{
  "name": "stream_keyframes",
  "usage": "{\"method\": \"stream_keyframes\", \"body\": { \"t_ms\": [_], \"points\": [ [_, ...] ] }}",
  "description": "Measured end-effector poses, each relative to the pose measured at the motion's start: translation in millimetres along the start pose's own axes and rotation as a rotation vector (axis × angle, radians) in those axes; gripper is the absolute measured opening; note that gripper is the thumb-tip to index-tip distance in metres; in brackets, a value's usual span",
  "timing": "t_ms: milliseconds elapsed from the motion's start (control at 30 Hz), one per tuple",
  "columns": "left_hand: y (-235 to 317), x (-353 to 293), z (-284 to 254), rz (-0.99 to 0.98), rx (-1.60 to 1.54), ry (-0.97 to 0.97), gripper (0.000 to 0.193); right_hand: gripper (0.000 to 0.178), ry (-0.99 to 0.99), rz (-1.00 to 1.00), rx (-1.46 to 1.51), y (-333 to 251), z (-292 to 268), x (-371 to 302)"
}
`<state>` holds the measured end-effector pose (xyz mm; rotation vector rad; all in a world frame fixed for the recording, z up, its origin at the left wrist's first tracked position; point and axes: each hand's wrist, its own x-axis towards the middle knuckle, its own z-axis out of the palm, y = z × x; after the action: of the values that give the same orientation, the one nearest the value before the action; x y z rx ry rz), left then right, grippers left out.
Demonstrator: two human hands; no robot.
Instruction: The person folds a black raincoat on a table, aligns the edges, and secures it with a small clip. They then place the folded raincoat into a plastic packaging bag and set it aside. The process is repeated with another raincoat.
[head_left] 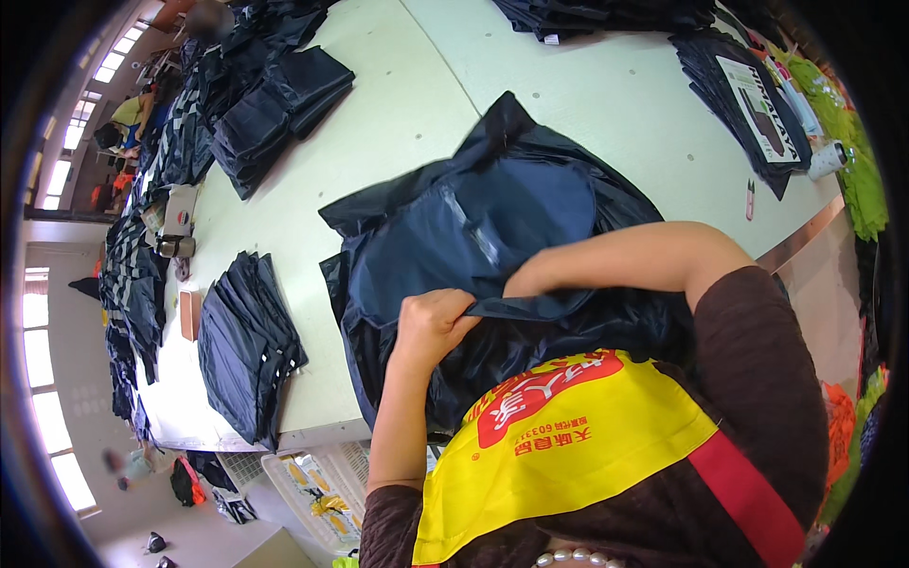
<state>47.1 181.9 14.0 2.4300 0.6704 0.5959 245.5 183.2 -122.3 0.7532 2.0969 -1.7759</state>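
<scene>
A dark navy cloth piece (407, 251), like a flat bag or folded garment, lies at the table's near edge in front of me. Under and around it spreads glossy black fabric (511, 128). My left hand (431, 324) is closed on the navy cloth's near edge, fingers wrapped round it. To its right, my right hand (532, 276) reaches in at the same edge. Its fingers are hidden by the cloth, and the forearm is slightly blurred. A pale shiny streak shows on the middle of the navy cloth.
Folded dark fabric piles lie at the left (248, 350), far left (284, 104) and far edge (606, 14) of the pale table (407, 95). Small pink snips (750, 201) and a dark stack with a printed card (757, 109) are at right. Another person (128, 118) is beyond.
</scene>
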Motion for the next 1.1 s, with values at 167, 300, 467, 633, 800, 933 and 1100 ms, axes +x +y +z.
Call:
{"method": "stream_keyframes", "body": {
  "t_ms": [167, 300, 467, 633, 800, 933, 1100],
  "points": [
    [2, -1, -29, -0.223, 0.109, -0.03, 0.026, 0.037, -0.1, -0.032, 0.134, -7, 17, 9],
    [-13, -4, -36, -0.175, 0.096, 0.012, 0.029, 0.038, -0.09, -0.014, 0.148, -19, 13, -5],
    [-2, 32, -36, -0.271, 0.215, -0.042, 0.034, 0.038, -0.094, -0.03, 0.141, -29, 9, 2],
    [-28, 15, -32, -0.5, 0.294, -0.153, 0.046, 0.039, 0.211, 0.054, 0.056, -48, -2, -79],
    [-57, -25, -7, -0.408, 0.266, 0.371, 0.036, 0.04, 0.902, 0.09, -0.162, -50, 8, -197],
    [-36, -30, 17, 0.068, 0.529, 0.667, 0.017, 0.028, 1.273, 0.265, -0.617, 6, 30, -195],
    [28, -37, 77, 0.182, 0.234, 0.029, 0.055, 0.015, 1.067, 0.233, -0.495, 21, 9, -178]
  ]
}}
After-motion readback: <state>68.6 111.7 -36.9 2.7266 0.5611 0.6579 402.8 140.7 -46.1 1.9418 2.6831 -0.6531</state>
